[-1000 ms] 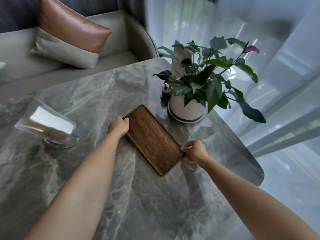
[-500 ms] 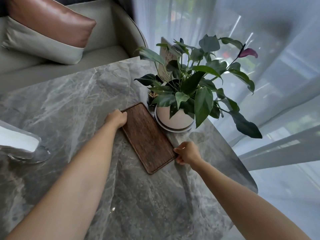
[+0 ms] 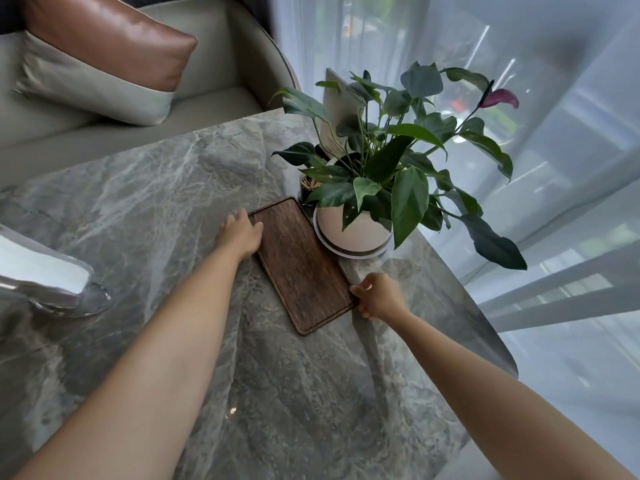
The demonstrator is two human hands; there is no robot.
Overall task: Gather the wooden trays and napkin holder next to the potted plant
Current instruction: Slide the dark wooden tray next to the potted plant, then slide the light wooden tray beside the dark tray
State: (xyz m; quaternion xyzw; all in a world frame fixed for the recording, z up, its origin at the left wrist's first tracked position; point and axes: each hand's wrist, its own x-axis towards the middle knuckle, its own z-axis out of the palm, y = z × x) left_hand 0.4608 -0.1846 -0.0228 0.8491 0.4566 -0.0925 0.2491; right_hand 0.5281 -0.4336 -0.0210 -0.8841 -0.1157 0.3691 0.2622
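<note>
- Your left hand (image 3: 240,232) rests flat on the far corner of the brown tray (image 3: 301,263), fingers loosely spread.
- Your right hand (image 3: 379,296) curls around the tray's near edge and pinches it.
- The tray lies flat on the gray stone counter (image 3: 173,209), just beside the white round pot (image 3: 353,230) of the leafy plant (image 3: 391,157).
- That part looks nearly done.
- The shiny napkin holder (image 3: 45,275) with white napkins sits far off at the left. It still needs to come over.

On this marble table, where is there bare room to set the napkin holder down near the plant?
Bare marble lies between the napkin holder and the left hand, and in front of the wooden tray. It is crowded where the tray meets the potted plant and a small dark jar.
</note>
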